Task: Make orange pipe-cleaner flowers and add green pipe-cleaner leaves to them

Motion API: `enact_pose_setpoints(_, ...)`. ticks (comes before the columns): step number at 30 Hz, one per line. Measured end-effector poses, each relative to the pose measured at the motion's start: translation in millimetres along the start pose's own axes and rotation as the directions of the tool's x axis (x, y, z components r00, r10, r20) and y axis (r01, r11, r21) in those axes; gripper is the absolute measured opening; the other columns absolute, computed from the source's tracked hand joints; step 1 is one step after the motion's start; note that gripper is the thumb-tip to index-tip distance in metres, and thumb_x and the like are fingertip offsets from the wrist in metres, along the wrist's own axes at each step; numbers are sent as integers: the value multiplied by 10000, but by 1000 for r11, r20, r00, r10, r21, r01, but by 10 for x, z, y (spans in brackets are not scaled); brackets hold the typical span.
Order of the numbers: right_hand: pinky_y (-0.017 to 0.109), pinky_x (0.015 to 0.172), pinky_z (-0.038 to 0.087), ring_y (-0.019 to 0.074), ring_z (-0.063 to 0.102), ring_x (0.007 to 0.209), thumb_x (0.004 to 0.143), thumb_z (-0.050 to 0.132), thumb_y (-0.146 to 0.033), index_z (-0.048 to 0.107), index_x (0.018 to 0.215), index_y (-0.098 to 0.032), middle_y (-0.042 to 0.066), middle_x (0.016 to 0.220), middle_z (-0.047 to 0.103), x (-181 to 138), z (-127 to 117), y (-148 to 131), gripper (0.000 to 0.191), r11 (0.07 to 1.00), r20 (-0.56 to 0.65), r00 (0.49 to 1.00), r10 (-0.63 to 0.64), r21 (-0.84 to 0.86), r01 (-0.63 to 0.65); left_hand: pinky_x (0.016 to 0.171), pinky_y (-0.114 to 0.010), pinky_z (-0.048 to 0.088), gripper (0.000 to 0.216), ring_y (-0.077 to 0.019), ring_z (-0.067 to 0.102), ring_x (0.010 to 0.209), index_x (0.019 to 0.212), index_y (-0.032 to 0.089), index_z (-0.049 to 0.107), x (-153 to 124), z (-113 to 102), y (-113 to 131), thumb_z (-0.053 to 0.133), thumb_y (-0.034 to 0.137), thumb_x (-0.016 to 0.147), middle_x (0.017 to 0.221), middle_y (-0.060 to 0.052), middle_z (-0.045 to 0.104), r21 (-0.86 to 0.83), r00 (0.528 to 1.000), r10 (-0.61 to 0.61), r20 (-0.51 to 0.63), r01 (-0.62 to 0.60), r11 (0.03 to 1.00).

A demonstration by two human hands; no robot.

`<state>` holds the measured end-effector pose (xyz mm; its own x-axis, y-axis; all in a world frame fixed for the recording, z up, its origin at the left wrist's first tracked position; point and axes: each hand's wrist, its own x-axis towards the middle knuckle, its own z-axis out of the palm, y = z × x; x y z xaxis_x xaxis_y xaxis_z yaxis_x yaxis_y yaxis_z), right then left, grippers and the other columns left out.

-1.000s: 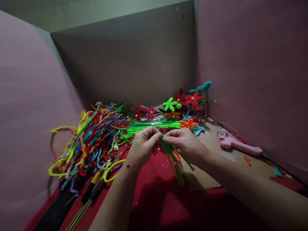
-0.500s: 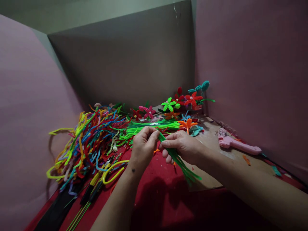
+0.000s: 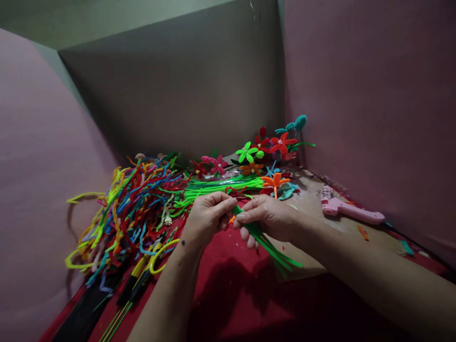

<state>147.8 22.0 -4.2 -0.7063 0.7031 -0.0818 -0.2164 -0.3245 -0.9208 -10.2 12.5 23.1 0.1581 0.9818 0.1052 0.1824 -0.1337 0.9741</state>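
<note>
A small bunch of dark green pipe cleaners [image 3: 272,247] runs between my two hands, its loose ends fanning down to the right. My left hand [image 3: 210,211] is closed, with thumb and forefinger pinching the upper tip of the bunch. Just below that tip, my right hand [image 3: 265,216] is wrapped round the strands, thumb on top. Behind my hands lies a bundle of bright green pipe cleaners [image 3: 213,186] in clear wrap. An orange pipe-cleaner flower [image 3: 275,182] stands close behind my right hand.
On the left is a tangled heap of coloured pipe cleaners [image 3: 131,209]. Yellow-and-black handled pliers [image 3: 137,280] lie in front of it. Several finished flowers [image 3: 246,152] stand at the back. A pink glue gun [image 3: 351,211] rests on cardboard [image 3: 306,266] at right, over red cloth [image 3: 228,294].
My hands stay on the green bunch, and the left fingers have shifted slightly at its tip. The whole view has moved a little, so the surroundings appear slightly farther left.
</note>
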Motion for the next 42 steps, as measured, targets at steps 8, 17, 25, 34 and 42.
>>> enact_pose_setpoints(8,217,377,463,141,588,382,753,533,-161,605,680,-71,60,501,619,13,54,65,136,998,-74,996,-53,27,55,339,-164,214,225,-31,301,328,604,157,522,-1,83,-78,612,318,733,383,79,381,35,968,111,-224,-106,994)
enact_pose_setpoints(17,238,404,493,156,609,407,745,568,-183,620,706,-59,67,519,631,-7,9,71,140,996,2,999,-48,77,47,380,-171,250,142,-30,340,364,807,138,620,45,-125,-28,655,244,719,454,60,439,-303,985,26,169,27,952)
enact_pose_setpoints(25,248,414,502,157,609,410,761,544,-172,621,712,-61,63,519,631,-24,-9,43,143,997,24,999,-35,69,33,312,-162,201,192,-39,329,297,675,146,589,-1,1,-13,647,324,716,372,49,466,-142,999,-18,33,22,990)
enact_pose_setpoints(34,190,370,458,121,580,376,774,520,-159,593,664,-86,39,492,617,-48,54,94,151,999,-111,994,16,-33,-19,311,-150,188,276,-18,281,302,540,151,485,30,2,-51,633,302,717,368,76,380,34,972,62,-227,-55,998)
enact_pose_setpoints(42,214,367,475,133,577,366,758,506,-140,592,654,-81,48,471,611,-52,18,58,147,1000,-95,995,16,9,-15,344,-155,206,209,-24,303,335,822,141,622,55,-14,-82,662,310,707,430,75,398,-323,973,-62,224,134,937)
